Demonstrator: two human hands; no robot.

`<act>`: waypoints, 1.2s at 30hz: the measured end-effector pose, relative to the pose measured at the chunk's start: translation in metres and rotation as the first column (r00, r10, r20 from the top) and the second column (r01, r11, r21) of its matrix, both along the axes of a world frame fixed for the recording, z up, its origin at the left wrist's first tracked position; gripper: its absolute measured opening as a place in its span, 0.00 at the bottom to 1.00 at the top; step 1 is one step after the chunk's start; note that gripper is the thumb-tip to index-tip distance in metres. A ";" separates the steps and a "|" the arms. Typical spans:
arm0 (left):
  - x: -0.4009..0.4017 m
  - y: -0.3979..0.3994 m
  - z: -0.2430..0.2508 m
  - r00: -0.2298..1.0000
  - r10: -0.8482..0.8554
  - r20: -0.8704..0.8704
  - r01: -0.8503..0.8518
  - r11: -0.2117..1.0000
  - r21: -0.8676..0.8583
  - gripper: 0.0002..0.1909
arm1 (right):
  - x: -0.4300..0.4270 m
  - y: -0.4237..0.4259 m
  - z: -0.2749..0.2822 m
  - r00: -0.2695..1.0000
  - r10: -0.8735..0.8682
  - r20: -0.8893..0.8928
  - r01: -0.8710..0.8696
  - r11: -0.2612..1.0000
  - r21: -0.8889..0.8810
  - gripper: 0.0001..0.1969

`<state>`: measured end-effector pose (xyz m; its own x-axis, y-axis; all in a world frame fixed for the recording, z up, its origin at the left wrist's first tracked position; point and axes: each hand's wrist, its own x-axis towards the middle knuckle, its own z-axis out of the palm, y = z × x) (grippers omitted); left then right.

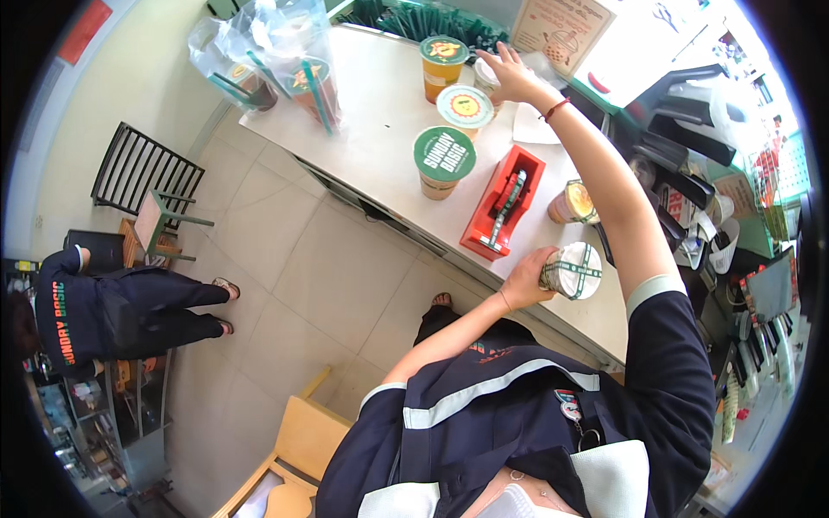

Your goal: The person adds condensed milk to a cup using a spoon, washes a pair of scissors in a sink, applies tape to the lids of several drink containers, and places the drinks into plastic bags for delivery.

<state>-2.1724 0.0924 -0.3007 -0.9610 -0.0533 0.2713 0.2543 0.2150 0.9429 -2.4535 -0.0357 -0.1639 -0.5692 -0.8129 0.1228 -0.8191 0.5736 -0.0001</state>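
Note:
My left hand (528, 280) is closed around a paper cup (575, 270) with a white top crossed by green printed tape. My right hand (511, 76), fingers spread, is over or against a white-lidded cup (486, 72) that it partly covers; contact is unclear. Beside that cup stand an orange drink (440, 76) with a green seal, a cup with a sun-printed lid (465, 106) and a larger green-lidded cup (445, 154). A red tape dispenser (476, 226) stands between the hands. Near my right forearm is a cup with an orange top (575, 202).
Plastic bags of drinks with green straws (311, 87) stand at the counter's (375, 123) left end. Green straws (421, 22) and a printed sign (560, 32) line the back. Right lie black holders (686, 142). A co-worker (123, 311) stands at far left; a wooden chair (311, 430) is nearer.

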 end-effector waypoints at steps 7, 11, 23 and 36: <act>0.014 -0.001 0.003 0.981 0.183 0.066 -0.189 0.977 0.100 0.42 | -0.024 -0.002 -0.020 0.962 -0.039 0.270 0.075 0.989 -0.125 0.41; 0.012 -0.012 0.015 0.961 0.276 0.027 -0.277 0.961 0.022 0.39 | -0.011 0.017 -0.009 0.983 -0.036 0.181 0.072 0.978 -0.195 0.38; 0.000 0.014 0.000 0.875 0.485 -0.005 -0.484 0.873 -0.058 0.41 | 0.104 0.178 0.174 0.906 0.190 0.377 -0.021 0.912 -0.409 0.39; 0.032 0.007 0.004 0.830 0.406 0.383 -0.324 0.909 -0.262 0.46 | 0.255 0.303 0.121 0.900 0.022 0.436 0.036 0.992 -0.125 0.40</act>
